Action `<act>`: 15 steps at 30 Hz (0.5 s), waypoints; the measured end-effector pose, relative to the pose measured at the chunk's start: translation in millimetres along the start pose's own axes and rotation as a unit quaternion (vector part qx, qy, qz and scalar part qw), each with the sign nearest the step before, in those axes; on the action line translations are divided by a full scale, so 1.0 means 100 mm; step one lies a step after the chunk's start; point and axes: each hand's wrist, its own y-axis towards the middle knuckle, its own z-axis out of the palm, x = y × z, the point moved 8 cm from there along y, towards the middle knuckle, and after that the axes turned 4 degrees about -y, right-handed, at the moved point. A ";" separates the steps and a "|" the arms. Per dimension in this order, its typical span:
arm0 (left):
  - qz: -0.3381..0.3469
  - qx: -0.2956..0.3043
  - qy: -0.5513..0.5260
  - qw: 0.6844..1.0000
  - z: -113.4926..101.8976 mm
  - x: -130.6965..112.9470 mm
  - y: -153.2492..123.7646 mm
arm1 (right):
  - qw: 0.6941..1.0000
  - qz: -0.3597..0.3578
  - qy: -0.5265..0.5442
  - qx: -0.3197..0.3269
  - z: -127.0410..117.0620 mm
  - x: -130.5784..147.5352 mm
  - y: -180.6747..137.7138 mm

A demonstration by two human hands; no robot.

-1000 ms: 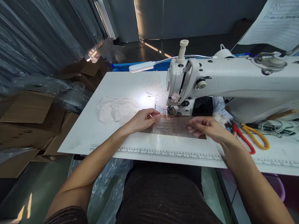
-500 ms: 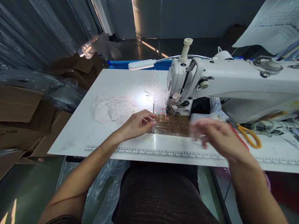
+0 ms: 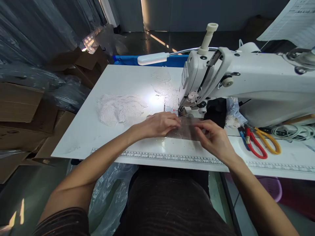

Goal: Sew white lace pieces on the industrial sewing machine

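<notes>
Brown, glossy and seemingly see-through, a thin flat strip (image 3: 185,133) lies on the bench (image 3: 81,137), just before the white sewing machine's (image 3: 258,73) foot and back from the ruler-marked front edge. The left hand (image 3: 161,125) rests on it with fingers bunched together; the right hand (image 3: 214,137), thumb and forefinger slightly parted, meets its right end. Whether either pinches it, I cannot tell. Crumpled, ribbed white lace (image 3: 120,109) lies toward the bench's left edge.
</notes>
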 end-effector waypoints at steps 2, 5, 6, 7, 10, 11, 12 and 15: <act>0.024 0.043 -0.011 0.999 0.10 0.03 0.15 | 1.000 -0.015 -0.003 0.000 0.03 0.06 -0.02; 0.047 0.079 -0.025 0.995 0.19 0.10 0.28 | 1.000 -0.016 0.016 0.010 0.05 0.07 -0.07; 0.051 0.084 -0.023 0.995 0.21 0.12 0.30 | 0.999 -0.009 0.028 0.020 0.07 0.05 -0.09; 0.054 0.086 -0.017 0.995 0.22 0.12 0.31 | 0.999 -0.002 0.042 0.034 0.10 0.05 -0.12; 0.050 0.075 0.013 0.996 0.21 0.06 0.27 | 0.996 0.002 0.057 0.073 0.24 0.08 -0.18; 0.046 0.067 0.016 0.997 0.19 0.02 0.24 | 0.996 -0.006 0.055 0.075 0.28 0.12 -0.19; 0.043 0.059 0.013 0.997 0.17 -0.03 0.20 | 0.996 -0.018 0.056 0.073 0.31 0.17 -0.20; 0.031 0.037 -0.038 0.998 0.06 -0.19 0.07 | 0.989 -0.038 0.118 0.085 0.39 0.32 -0.20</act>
